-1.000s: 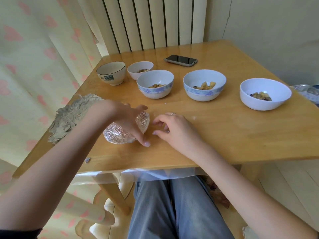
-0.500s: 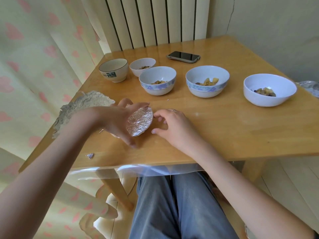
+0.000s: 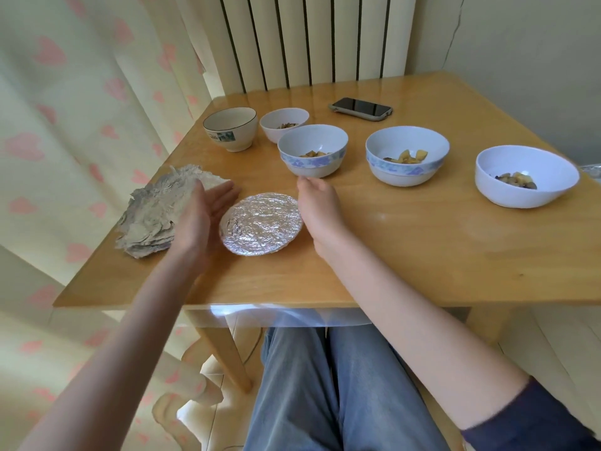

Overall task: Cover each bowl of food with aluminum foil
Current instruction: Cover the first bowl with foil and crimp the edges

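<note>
A bowl covered in crinkled aluminum foil (image 3: 261, 224) stands upright on the wooden table (image 3: 406, 242) near its front edge. My left hand (image 3: 198, 219) is open beside the bowl's left side, palm toward it, just off the foil. On the bowl's right, my right hand (image 3: 320, 206) rests loosely curled and holds nothing. Behind stand uncovered bowls with food: a blue-patterned bowl (image 3: 313, 149), a second patterned bowl (image 3: 407, 155), a plain white bowl (image 3: 526, 175), a small white bowl (image 3: 284, 124) and a cream bowl (image 3: 230, 128).
A pile of crumpled foil sheets (image 3: 153, 213) lies at the table's left edge, partly behind my left hand. A phone (image 3: 361, 108) lies at the back. A radiator and wall stand behind the table, a curtain hangs at left.
The foil-covered bowl was tilted in my left hand; now it stands flat on the table and my left hand has let go. My right hand shifted to its right side.
</note>
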Demonstrator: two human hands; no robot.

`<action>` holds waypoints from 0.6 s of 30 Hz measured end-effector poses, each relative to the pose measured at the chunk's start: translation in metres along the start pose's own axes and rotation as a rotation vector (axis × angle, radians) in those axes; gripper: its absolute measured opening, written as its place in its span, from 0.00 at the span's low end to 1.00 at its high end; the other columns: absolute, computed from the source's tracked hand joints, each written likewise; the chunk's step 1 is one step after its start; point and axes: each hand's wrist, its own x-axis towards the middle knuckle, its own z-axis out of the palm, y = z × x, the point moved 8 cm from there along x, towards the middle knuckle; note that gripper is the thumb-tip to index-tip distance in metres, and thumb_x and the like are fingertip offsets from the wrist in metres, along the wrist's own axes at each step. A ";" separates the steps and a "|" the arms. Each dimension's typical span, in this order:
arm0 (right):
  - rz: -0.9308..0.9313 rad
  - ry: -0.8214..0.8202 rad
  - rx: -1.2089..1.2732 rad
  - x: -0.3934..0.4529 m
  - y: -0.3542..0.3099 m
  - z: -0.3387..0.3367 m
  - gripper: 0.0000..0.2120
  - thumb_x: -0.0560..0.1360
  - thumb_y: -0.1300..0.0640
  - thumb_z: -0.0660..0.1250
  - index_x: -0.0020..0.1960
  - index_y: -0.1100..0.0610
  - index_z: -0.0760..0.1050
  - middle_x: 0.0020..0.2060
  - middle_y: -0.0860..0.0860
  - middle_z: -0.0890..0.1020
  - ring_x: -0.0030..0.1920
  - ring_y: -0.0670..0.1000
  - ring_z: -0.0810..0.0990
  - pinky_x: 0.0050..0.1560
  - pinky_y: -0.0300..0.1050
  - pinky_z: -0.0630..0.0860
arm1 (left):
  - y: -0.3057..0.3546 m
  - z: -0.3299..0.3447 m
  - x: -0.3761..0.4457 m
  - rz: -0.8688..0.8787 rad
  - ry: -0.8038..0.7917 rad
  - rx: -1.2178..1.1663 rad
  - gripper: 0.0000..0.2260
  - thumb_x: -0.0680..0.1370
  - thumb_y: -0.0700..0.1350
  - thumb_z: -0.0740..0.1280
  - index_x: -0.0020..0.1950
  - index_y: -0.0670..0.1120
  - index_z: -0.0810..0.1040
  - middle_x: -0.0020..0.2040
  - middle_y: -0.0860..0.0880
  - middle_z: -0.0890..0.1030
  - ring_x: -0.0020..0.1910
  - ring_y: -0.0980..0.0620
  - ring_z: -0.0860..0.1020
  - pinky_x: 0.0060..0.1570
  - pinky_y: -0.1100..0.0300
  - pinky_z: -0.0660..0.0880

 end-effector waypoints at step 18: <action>0.021 -0.002 -0.127 0.024 0.016 0.030 0.18 0.82 0.53 0.52 0.54 0.60 0.79 0.40 0.51 0.79 0.38 0.50 0.75 0.39 0.44 0.72 | -0.003 0.020 -0.008 -0.049 0.169 -0.046 0.28 0.84 0.57 0.45 0.58 0.45 0.81 0.54 0.42 0.83 0.53 0.45 0.81 0.58 0.50 0.76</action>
